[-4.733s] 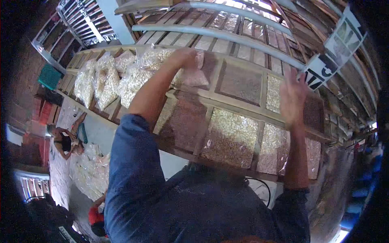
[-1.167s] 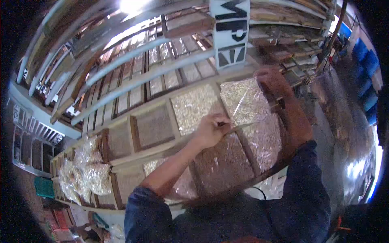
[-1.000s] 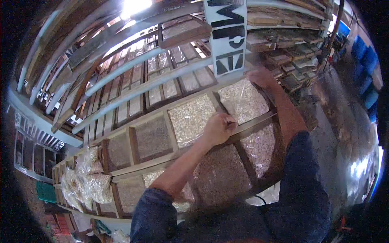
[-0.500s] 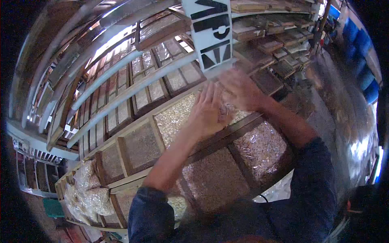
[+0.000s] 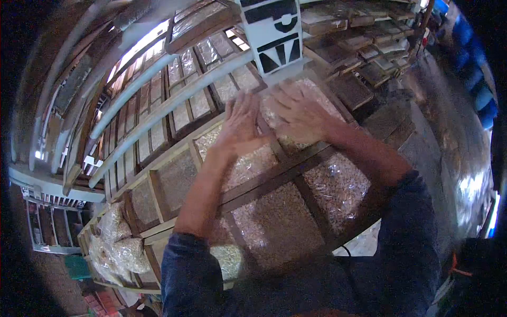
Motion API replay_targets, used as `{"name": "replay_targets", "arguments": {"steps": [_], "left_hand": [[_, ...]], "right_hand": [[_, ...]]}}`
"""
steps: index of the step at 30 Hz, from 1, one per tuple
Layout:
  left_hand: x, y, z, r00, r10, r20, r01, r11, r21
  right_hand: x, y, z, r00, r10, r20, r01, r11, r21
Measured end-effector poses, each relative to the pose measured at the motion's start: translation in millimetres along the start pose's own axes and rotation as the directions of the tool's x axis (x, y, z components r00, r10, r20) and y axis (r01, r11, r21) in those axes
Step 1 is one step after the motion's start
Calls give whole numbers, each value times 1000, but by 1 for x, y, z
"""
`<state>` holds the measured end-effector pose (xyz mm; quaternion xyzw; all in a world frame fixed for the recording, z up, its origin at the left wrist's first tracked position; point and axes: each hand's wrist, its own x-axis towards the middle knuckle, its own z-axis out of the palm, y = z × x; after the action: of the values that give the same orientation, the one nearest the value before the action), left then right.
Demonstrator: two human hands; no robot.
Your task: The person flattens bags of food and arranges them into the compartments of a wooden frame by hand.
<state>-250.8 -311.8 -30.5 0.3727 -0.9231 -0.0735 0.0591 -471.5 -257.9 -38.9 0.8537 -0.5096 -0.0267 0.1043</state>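
Note:
My left hand (image 5: 238, 124) lies over a compartment of pale bean-like pieces (image 5: 253, 165) in a wooden divided tray (image 5: 153, 228). Its fingers are stretched out and point away from me. To its right, my right hand (image 5: 300, 113) is spread palm down over the neighbouring compartment, somewhat blurred. Shiny clear plastic film (image 5: 322, 96) shows around the right hand, and a sheen of film also covers the pieces below the left hand. Neither hand visibly grips anything; the undersides of both palms are hidden.
Nearer to me, more compartments hold film-covered pieces (image 5: 338, 187). Bulging clear bags (image 5: 119, 253) rest on the tray's left end. Racks of filled trays (image 5: 185, 113) stand behind grey pipes (image 5: 174, 100). A white board with black markings (image 5: 274, 42) rises beyond my hands. Blue barrels (image 5: 472, 68) stand far right.
My hands have moved apart, the left one leftward, and both now lie flatter. Film now covers much of the compartment where bare pale pieces showed around my left hand.

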Motion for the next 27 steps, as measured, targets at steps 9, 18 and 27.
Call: {"name": "replay_targets", "arguments": {"steps": [9,18,27], "left_hand": [[-9,-18,3,999,32,32,-30,997,-76],[39,12,36,975,210,-73,-215,974,-71],[40,23,35,981,192,16,-192,972,137]], "right_hand": [[1,-16,45,915,-42,-401,73,995,63],[-12,33,18,877,102,-469,74,937,342],[-10,51,55,942,-23,-336,74,987,142]]}}
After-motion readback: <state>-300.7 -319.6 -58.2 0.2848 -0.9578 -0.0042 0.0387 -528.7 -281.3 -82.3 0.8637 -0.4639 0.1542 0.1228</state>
